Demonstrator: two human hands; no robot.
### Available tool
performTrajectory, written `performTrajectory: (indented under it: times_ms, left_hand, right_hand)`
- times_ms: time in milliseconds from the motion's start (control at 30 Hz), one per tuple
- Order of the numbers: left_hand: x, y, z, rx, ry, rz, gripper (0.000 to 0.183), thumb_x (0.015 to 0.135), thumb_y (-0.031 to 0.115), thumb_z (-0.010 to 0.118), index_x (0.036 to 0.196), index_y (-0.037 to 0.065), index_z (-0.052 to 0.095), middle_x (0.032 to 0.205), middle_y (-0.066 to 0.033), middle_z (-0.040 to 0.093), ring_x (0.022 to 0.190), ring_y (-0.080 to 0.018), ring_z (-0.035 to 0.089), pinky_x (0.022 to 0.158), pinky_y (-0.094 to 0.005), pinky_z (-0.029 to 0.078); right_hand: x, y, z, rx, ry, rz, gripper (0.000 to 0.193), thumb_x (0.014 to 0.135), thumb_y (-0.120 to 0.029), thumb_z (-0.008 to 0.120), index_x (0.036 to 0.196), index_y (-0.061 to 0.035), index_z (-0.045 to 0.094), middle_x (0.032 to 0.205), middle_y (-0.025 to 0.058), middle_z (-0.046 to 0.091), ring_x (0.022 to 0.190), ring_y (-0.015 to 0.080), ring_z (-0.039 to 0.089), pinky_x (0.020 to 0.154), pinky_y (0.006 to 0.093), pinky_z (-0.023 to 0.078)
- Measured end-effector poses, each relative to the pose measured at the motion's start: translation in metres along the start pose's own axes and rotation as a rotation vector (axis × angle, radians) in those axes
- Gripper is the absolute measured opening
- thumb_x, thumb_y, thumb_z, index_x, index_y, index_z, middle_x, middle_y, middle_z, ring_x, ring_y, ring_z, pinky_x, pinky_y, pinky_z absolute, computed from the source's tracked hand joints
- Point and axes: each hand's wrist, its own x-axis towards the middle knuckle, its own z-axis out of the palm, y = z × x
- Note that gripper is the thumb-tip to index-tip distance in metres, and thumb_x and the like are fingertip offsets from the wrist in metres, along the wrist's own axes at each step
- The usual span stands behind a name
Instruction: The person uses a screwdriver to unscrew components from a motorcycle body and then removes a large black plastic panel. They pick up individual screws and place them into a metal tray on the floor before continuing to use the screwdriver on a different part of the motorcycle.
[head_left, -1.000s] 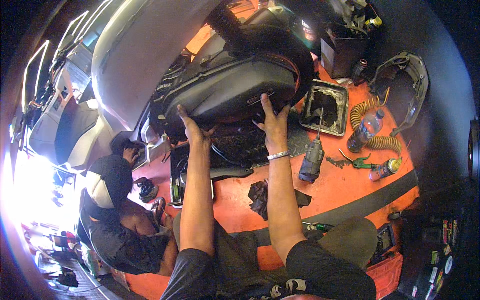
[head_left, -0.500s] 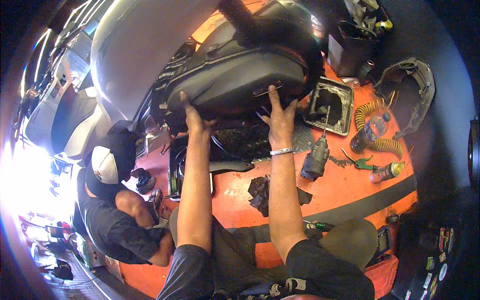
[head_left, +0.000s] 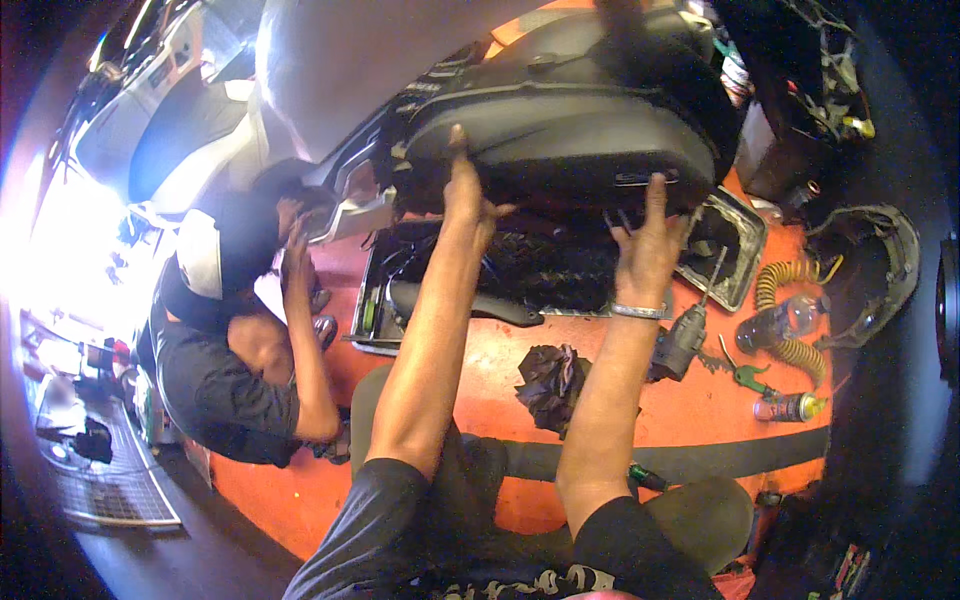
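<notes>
A long black and grey plastic cover (head_left: pixel 560 145), apparently a scooter part, lies across in front of me. My left hand (head_left: pixel 466 195) holds its lower left part, with one digit stretched up its face and the other fingers partly underneath. At the lower right, my right hand (head_left: pixel 645 245) grips the same cover; one digit points up beside a small badge and the rest spread at the bottom edge. What the undersides of both hands touch is partly hidden. Beneath the cover sits a dark tray-like part (head_left: pixel 530 262). Below lies a crumpled black cloth or bag (head_left: pixel 550 390).
At left a crouching co-worker (head_left: pixel 230 360) in a cap reaches toward a grey panel (head_left: pixel 355 215). To the right are a power tool (head_left: pixel 680 345), a dirty rectangular housing (head_left: pixel 755 262), a coiled yellow hose (head_left: pixel 775 285), a bottle (head_left: pixel 800 318), a spray can (head_left: pixel 785 408) and a large black shell (head_left: pixel 905 250).
My view has shifted, so the scene sits further right. Both my hands remain on the cover. The co-worker's arm has risen toward the grey panel.
</notes>
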Motion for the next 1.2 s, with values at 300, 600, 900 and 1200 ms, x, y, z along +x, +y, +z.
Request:
performTrajectory:
  times_ms: [300, 600, 900, 1200]
  left_hand:
    - [-0.005, -0.003, 0.005, 0.017, -0.081, -0.021, 0.101, 0.075, 0.08, 0.043, 0.146, 0.013, 0.019, 0.149, -0.0143, 0.025, 0.133, -0.0399, 0.028, 0.097, -0.0666, 0.025]
    - [0.003, -0.013, -0.006, -0.051, -0.208, 0.035, 0.095, 0.077, 0.077, 0.044, 0.146, 0.016, 0.022, 0.148, -0.0131, 0.028, 0.133, -0.0396, 0.03, 0.098, -0.0693, 0.022]
    - [-0.012, -0.008, 0.013, -0.06, -0.049, -0.046, 0.091, 0.078, 0.072, 0.052, 0.143, 0.014, 0.027, 0.146, -0.0108, 0.032, 0.127, -0.0399, 0.037, 0.09, -0.0638, 0.039]
    - [-0.021, 0.009, -0.004, -0.07, -0.291, 0.005, 0.1, 0.077, 0.075, 0.046, 0.148, 0.014, 0.01, 0.153, -0.0134, 0.015, 0.14, -0.0345, 0.014, 0.105, -0.0648, 0.014]
  right_hand:
    - [0.025, 0.023, -0.029, -0.282, -0.053, -0.235, 0.075, 0.081, -0.041, 0.07, 0.137, -0.0089, 0.031, 0.13, 0.0108, 0.046, 0.115, 0.0281, 0.046, 0.09, 0.0509, 0.044]
    - [0.01, -0.002, -0.012, -0.054, 0.122, -0.237, 0.045, 0.089, -0.042, 0.053, 0.122, -0.0108, 0.051, 0.122, 0.0087, 0.052, 0.103, 0.0206, 0.051, 0.09, 0.0371, 0.039]
    - [0.095, -0.013, -0.026, -0.362, 0.712, -0.86, 0.044, 0.092, -0.031, 0.045, 0.12, 0.0021, 0.035, 0.117, 0.0208, 0.046, 0.097, 0.0302, 0.05, 0.091, 0.0433, 0.039]
    - [0.037, -0.028, -0.01, -0.018, 0.647, -0.837, 0.038, 0.089, -0.022, 0.051, 0.119, -0.0009, 0.04, 0.115, 0.0142, 0.046, 0.106, 0.0245, 0.051, 0.086, 0.0373, 0.049]
